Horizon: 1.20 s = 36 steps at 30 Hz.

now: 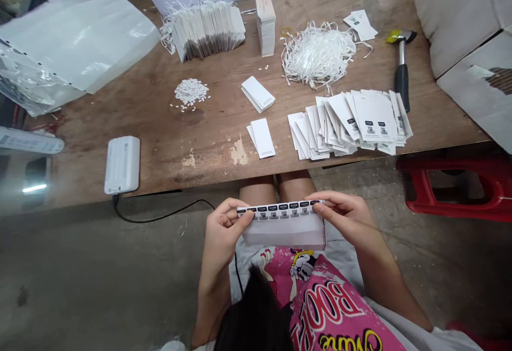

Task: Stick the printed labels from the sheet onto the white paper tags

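Above my lap, my left hand (pixel 226 233) pinches the left end of a printed label strip (pixel 280 211), a white band with a row of small black-and-grey labels. My right hand (pixel 340 218) pinches its right end. Hanging below the strip is a white paper or plastic sleeve (pixel 284 232), which touches both hands. Out on the wooden workbench (pixel 152 164) lie fanned white printed cards (pixel 352 124), two small piles of blank-looking white cards (pixel 258 93), and a heap of white shredded strips (pixel 319 55). All of these are beyond the reach of my fingers at this moment.
A hammer (pixel 402 63) with a black grip lies at the bench's right. Further back stand tall card stacks (pixel 204 31). A clear plastic sheet (pixel 72 47) lies at the left, and a white power bank (pixel 122 164) with a black cable sits at the front edge. A red stool (pixel 452 188) stands on the concrete floor.
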Tool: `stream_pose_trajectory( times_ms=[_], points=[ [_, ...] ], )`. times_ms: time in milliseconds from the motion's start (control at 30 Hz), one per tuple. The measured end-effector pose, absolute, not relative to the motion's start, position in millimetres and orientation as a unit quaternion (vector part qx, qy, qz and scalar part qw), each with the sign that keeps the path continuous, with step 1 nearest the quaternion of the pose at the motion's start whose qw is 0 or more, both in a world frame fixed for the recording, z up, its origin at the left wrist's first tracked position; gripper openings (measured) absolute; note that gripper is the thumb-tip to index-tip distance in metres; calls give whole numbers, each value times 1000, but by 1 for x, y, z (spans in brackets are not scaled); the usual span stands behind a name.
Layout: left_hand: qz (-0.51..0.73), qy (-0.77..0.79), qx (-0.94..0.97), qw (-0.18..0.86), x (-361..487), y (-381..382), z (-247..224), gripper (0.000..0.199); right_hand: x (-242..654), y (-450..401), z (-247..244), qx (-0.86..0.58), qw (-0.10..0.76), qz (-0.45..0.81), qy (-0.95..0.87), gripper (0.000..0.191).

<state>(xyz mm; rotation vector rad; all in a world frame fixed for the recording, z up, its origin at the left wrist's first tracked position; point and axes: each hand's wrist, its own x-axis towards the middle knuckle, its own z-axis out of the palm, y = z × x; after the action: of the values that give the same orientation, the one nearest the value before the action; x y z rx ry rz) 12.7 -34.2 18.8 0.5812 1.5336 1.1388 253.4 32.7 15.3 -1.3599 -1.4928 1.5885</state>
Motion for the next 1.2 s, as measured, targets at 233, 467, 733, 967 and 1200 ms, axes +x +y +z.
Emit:
stream_pose_trajectory(
  times_ms=[233,467,733,967,1200],
  points=[
    [461,645,194,578,17,-28,16,30,253,31,5,-524,287,591,-543,25],
    [450,663,228,553,18,-29,9,25,245,42,10,-491,240,618,-564,23],
    [414,658,325,538,23,-29,13,25,235,40,-2,-525,248,581,-571,20],
    [326,695,418,486,26,-20,13,11,237,41,5,-472,197,594,-621,18],
    [321,679,438,495,34,-20,12,8,233,45,3,-401,156,586,-687,17]
  ],
)
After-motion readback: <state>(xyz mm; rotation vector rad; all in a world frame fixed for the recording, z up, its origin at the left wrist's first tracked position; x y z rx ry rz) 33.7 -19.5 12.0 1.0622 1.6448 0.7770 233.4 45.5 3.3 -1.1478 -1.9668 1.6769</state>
